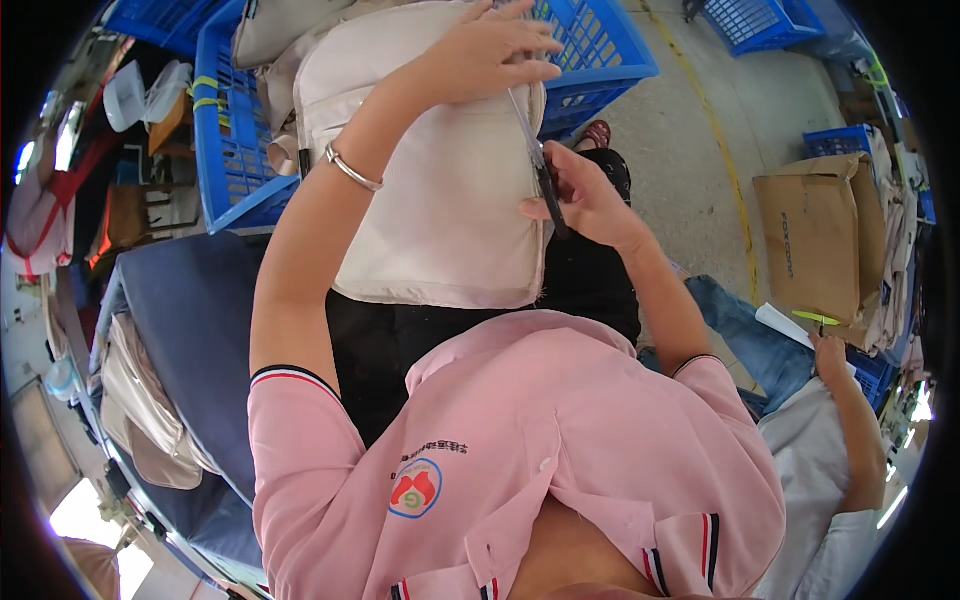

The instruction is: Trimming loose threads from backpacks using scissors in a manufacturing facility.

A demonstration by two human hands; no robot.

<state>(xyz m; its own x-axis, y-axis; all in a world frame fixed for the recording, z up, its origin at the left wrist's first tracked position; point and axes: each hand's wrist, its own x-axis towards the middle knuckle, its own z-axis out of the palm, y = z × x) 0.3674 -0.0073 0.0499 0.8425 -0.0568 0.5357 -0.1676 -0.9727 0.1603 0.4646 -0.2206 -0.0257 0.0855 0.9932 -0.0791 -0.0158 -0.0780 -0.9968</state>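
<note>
A cream padded fabric bag piece lies across my lap, its far end reaching over a blue crate. Over its far right part, my left hand has its fingers spread and slightly blurred; whether it touches the cloth I cannot tell. My right hand is at the right edge of the piece, closed around the dark handles of a pair of scissors. Their slim metal blades point away from me, along that edge and toward my left hand.
More cream pieces lie in the blue crate ahead of me. At left, other cream pieces rest on a dark blue padded surface. A cardboard box stands at right, near a co-worker's arm. Another blue crate is farther off.
</note>
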